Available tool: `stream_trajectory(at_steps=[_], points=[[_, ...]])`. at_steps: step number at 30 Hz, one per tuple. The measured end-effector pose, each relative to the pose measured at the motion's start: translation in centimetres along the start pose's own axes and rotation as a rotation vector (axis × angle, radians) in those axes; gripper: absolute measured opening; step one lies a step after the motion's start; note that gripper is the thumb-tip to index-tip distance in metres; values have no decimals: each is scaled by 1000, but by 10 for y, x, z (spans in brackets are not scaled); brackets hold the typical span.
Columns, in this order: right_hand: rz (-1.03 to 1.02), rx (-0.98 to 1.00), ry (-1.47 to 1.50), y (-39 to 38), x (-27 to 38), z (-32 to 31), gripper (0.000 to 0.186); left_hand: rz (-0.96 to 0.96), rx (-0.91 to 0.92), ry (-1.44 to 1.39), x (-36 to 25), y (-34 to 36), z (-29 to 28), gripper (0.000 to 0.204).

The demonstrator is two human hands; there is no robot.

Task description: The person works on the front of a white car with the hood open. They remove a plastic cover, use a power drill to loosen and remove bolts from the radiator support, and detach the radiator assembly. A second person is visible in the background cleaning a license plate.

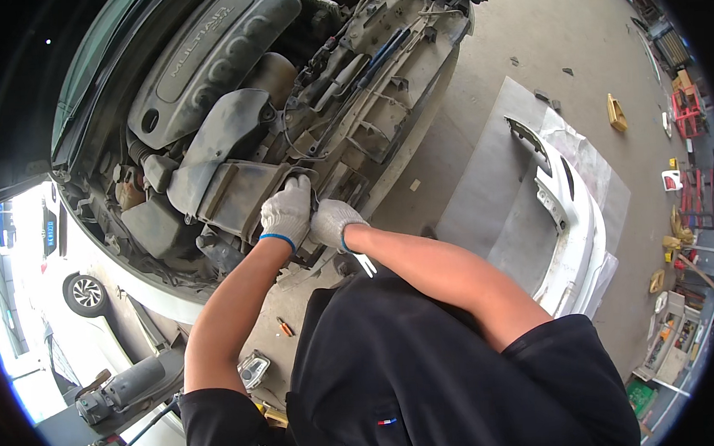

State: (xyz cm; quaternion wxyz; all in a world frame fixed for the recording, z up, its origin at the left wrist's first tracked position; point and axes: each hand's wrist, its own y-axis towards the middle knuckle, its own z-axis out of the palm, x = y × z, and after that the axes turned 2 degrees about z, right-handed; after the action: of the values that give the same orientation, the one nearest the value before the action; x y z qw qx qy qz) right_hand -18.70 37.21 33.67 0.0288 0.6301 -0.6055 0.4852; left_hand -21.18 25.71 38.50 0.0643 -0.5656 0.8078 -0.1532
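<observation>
Both my hands wear white knit gloves and work close together at the front edge of an open engine bay. My left hand [288, 212] is closed at the outer end of the grey air intake duct [246, 192], its fingertips by a thin curved dark edge. Just to its right, my right hand [334, 222] is closed in a fist beside the front crossmember [385, 137]. Whatever the fingers hold is hidden under the gloves. A white forked strip [366, 264] shows below my right wrist; I cannot tell what it belongs to.
A grey engine cover [215, 57] fills the upper left. To the right, a white bumper cover [581, 227] lies on a grey sheet [484, 192]. Orange-handled pliers [284, 327] and a headlight-like part [254, 369] lie on the floor. A grey motor [127, 387] stands lower left.
</observation>
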Motion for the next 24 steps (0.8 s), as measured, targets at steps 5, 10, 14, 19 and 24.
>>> stream_trajectory(at_steps=[5, 10, 14, 19, 24], points=[[-100, -4, 28, -2, -5, -3, 25, 68, 4, 24, 7, -4, -2, 35], [140, 309, 926, -17, -7, -29, 31, 4, 91, -12, 2, -3, -2, 35], [358, 662, 1276, 14, -24, -16, 38, -17, 55, -28, 6, -4, 3, 32], [204, 318, 529, 8, 4, -14, 28, -33, 154, -30, 8, 3, -1, 37], [-86, 70, -6, 15, -6, -7, 29, 78, 122, 43, 4, 8, -4, 31]])
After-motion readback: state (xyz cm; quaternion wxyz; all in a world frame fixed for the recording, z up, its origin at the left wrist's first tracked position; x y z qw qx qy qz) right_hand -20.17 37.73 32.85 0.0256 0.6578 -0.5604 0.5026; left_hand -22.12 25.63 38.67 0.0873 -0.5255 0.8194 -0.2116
